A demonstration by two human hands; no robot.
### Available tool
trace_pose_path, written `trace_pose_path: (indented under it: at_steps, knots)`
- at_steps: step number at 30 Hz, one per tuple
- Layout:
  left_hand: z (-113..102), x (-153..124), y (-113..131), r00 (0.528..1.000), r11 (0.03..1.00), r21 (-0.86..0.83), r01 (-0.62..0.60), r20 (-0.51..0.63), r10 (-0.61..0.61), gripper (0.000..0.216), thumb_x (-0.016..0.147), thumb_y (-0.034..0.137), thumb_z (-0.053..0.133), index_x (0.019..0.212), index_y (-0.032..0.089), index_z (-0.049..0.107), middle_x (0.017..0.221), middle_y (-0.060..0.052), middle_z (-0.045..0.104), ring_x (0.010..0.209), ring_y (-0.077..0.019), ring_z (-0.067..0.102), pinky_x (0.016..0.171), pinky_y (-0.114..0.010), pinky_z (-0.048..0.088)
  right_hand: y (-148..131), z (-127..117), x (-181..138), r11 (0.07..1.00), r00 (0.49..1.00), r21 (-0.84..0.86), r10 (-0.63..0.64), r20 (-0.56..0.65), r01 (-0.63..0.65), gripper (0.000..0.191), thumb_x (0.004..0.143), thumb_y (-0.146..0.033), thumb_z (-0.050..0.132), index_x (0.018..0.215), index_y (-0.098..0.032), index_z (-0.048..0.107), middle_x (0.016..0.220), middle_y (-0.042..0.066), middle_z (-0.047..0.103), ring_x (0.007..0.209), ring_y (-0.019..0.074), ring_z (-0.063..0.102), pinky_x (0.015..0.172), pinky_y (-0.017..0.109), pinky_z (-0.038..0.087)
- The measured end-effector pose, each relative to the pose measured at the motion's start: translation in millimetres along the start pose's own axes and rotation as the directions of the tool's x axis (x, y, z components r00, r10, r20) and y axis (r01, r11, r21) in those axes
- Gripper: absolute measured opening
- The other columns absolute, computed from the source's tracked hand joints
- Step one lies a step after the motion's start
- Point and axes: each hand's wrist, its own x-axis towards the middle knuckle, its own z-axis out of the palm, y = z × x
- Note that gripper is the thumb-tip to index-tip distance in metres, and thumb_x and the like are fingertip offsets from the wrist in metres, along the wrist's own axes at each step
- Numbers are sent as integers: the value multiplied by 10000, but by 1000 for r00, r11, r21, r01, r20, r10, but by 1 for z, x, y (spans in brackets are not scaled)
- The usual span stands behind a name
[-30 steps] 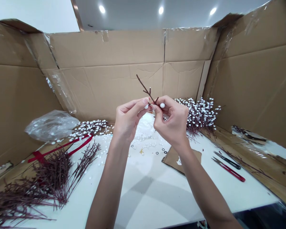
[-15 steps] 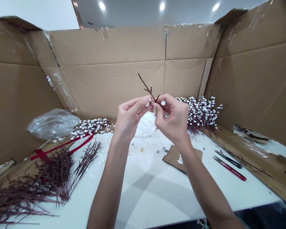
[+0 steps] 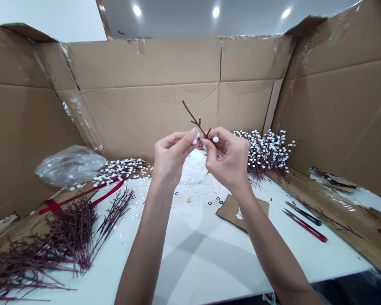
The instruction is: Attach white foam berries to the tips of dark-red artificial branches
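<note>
Both my hands are raised above the white table (image 3: 209,258), meeting at a thin dark red twig (image 3: 193,119) that sticks up and to the left. My left hand (image 3: 172,156) pinches a small white bead (image 3: 195,138) against the twig's lower part. My right hand (image 3: 230,159) is closed on the twig's base, where another white bead (image 3: 215,139) sits on a side tip. The twig's lower end is hidden by my fingers.
Bare dark red twigs (image 3: 66,233) lie in a pile at the left with a red ribbon (image 3: 82,195). A clear plastic bag (image 3: 70,164) and loose white beads (image 3: 193,184) sit behind. Beaded twigs (image 3: 266,152) lie at the right. Red-handled snips (image 3: 305,224) and cardboard walls surround the table.
Hardly anything has changed: my hands stay together on the twig, shifting only slightly up and down with the view.
</note>
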Motion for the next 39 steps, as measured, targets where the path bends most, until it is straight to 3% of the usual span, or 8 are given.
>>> trace_pose_path:
  at_steps: [15,19,22,25,28,30,32,39]
  knots:
    - [3,1,-5,1000,1000,-16,9,2,-9,121,618,244,774,629,149,700,686,-9,661,703,-99,617,790,-258,499,7,1,2,998,1000,51,24,1,-24,103,787,-160,507,687,-184,501,688,-2,595,613,106,599,559,230,479]
    - [-2,5,-6,999,999,-4,43,-17,-43,210,669,353,737,720,152,706,780,-31,672,749,-111,624,819,-270,489,5,0,5,974,992,189,124,11,-124,110,763,-185,569,660,-173,533,668,0,610,598,108,605,555,231,493]
    - [-18,11,-3,992,991,100,92,82,-100,338,730,440,664,933,173,698,913,-64,676,847,-149,630,816,-294,488,2,-2,8,909,975,359,222,17,-213,100,738,-212,630,670,-169,570,656,-1,636,599,112,629,579,236,519]
    - [-37,17,-4,893,895,417,158,327,-310,508,633,342,764,1112,235,634,1026,-64,658,886,-169,622,753,-289,502,1,-4,11,824,956,501,293,23,-264,111,707,-239,687,677,-167,609,678,12,679,639,122,658,624,245,541]
    - [-46,21,-11,638,739,657,149,507,-580,449,567,257,799,997,219,676,913,-51,676,787,-159,624,675,-280,505,4,-7,13,763,939,568,340,51,-307,122,712,-274,699,700,-167,643,739,36,715,709,136,682,668,259,553]
    - [-44,21,-18,512,724,682,102,588,-626,229,616,280,763,815,183,705,821,-53,684,744,-151,620,654,-267,496,6,-8,13,733,929,595,363,69,-331,136,706,-295,708,716,-171,651,762,38,723,727,142,688,701,281,561]
    - [-38,21,-24,490,729,683,55,617,-616,161,659,319,730,716,169,709,764,-56,692,676,-130,603,607,-242,476,8,-10,14,707,922,617,378,82,-345,152,691,-305,721,721,-175,649,758,32,722,731,148,691,730,308,568]
    - [-31,20,-28,593,725,688,23,575,-564,164,705,319,681,677,162,719,724,-55,696,588,-102,565,528,-212,458,7,-19,21,689,900,628,434,44,-363,233,630,-326,758,707,-172,600,817,36,703,787,157,685,768,320,563]
